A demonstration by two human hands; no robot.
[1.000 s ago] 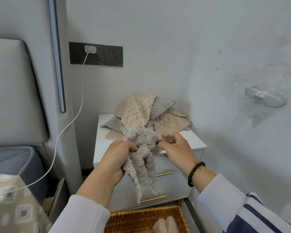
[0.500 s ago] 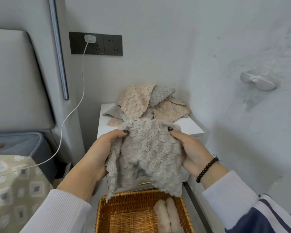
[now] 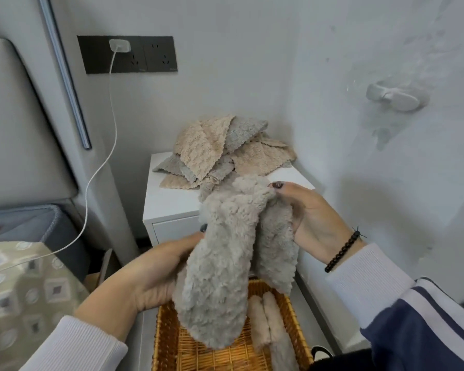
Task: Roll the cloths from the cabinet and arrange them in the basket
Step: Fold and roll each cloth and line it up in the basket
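I hold a fluffy grey cloth in the air above the wicker basket. My left hand grips its left edge, lower down. My right hand pinches the upper right corner between thumb and fingers. The cloth hangs folded over lengthwise, its lower end dipping into the basket. Two rolled beige cloths lie side by side at the basket's right. A pile of beige and grey cloths sits on the white cabinet behind.
A white charger cable runs from the wall socket down across the bed at left. A patterned cover lies at lower left. The wall on the right carries a white hook.
The cloth was bunched, then spread flat between both hands; now it is folded lengthwise. My left hand has dropped lower and the right has stayed high.
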